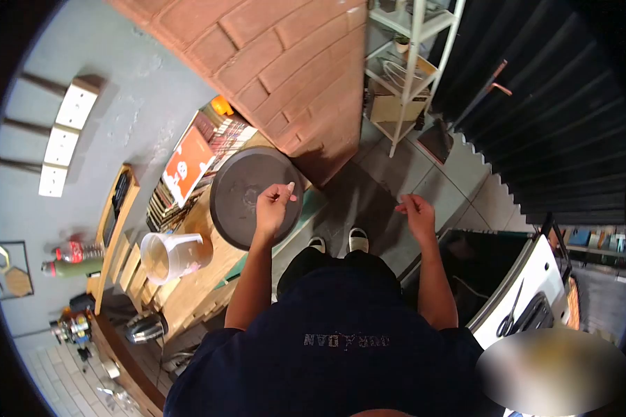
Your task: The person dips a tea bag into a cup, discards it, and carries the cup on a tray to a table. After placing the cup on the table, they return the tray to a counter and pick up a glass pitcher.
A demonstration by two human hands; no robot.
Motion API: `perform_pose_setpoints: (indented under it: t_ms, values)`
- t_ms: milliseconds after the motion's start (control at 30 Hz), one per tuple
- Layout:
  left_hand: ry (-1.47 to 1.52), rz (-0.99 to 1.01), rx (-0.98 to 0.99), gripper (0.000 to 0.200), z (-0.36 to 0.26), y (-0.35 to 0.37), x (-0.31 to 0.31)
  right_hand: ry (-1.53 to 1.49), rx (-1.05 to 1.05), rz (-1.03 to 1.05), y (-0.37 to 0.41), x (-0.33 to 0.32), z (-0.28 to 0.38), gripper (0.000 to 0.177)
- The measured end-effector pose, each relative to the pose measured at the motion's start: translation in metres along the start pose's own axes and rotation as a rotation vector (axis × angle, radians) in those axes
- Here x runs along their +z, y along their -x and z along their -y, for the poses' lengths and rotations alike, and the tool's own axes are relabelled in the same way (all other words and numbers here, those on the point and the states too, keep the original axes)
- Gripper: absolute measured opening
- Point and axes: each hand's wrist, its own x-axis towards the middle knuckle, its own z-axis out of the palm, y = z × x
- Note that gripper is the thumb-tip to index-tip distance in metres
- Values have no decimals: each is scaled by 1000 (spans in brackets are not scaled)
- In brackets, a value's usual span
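My left hand [275,205] is over the right part of a round dark tray [240,167] on the wooden counter. Its thumb and index finger are pinched together at a small pale thing that is too small to name. Out over the floor, to the right of my feet, is my right hand [416,210], with its fingers curled and the fingertips close together. Whether anything is between them cannot be made out. A translucent plastic bucket [167,257] stands on the counter to the left of the tray.
Books [222,142] and an orange-red cover [188,167] lie behind the tray. A brick pillar [285,69] rises ahead. A white shelf rack [414,76] stands beyond it. On the right are a dark corrugated panel [570,125] and a white surface with scissors [509,321].
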Motion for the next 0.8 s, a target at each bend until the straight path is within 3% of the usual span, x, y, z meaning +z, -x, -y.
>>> perform_pose_setpoints:
  t_ms: [233, 400, 633, 800]
  values:
    - [87, 286, 167, 21, -4, -13, 25, -129, -202, -364, 71, -24, -20, 21]
    - [108, 468, 163, 22, -22, -5, 14, -76, -93, -578, 144, 9, -20, 16]
    - [136, 661, 143, 22, -11, 10, -4, -178, -8, -609, 231, 99, -22, 15]
    - [60, 863, 109, 24, -10, 45, 19, -155, 33, -746, 287, 121, -18, 16]
